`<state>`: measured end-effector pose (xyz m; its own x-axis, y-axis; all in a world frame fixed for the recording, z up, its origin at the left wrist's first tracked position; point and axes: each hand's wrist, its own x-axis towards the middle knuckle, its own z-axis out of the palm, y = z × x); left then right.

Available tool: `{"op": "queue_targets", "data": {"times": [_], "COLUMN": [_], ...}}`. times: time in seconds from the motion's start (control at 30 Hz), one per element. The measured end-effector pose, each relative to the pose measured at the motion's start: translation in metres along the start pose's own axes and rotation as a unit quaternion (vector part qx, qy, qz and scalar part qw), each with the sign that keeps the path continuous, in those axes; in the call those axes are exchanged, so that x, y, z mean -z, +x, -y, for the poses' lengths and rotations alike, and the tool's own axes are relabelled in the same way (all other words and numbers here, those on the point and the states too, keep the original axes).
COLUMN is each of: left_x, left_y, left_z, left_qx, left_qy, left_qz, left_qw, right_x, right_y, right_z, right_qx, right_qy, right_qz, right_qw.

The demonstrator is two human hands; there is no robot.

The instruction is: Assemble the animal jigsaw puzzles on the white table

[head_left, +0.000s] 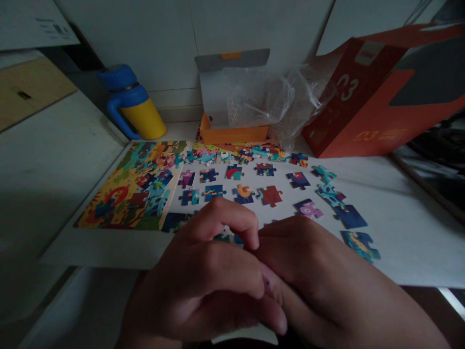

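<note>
My left hand (203, 286) is in front of the table's near edge, its bent fingers curled against my right hand. My right hand (301, 257) lies back up beside it, its fingers mostly hidden; whether they are open cannot be told. No puzzle piece shows in either hand. Just beyond them, loose jigsaw pieces are spread over the white table, among them a reddish-brown piece (271, 195), a pink-and-blue piece (308, 209) and one with an orange figure (243, 194). A colourful, partly covered puzzle board (119, 194) lies to the left. Some pieces are hidden behind my hands.
A blue-and-yellow bottle (145, 116) stands at the back left. Behind the pieces sits an open orange box (236, 134) with a clear plastic bag (269, 97). A large red-orange box (378, 106) leans at the right. A white cabinet side (54, 179) borders the left.
</note>
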<state>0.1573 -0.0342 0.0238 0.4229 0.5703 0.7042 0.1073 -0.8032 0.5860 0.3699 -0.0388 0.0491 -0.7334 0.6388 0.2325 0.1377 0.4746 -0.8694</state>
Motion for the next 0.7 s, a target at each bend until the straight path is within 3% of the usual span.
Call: {"op": "queue_targets", "data": {"times": [0.7], "left_x": [-0.0013], "left_y": [0.0042], "left_z": [0.0059], "left_qx": [0.030], "left_qy": [-0.108], "left_qz": [0.102], "left_qw": [0.988], "right_x": [0.0053], "right_y": [-0.0036], "right_z": [-0.0008], "right_qx": [-0.046], "right_qy": [-0.098], "right_qz": [0.021], "right_qw": [0.994]}}
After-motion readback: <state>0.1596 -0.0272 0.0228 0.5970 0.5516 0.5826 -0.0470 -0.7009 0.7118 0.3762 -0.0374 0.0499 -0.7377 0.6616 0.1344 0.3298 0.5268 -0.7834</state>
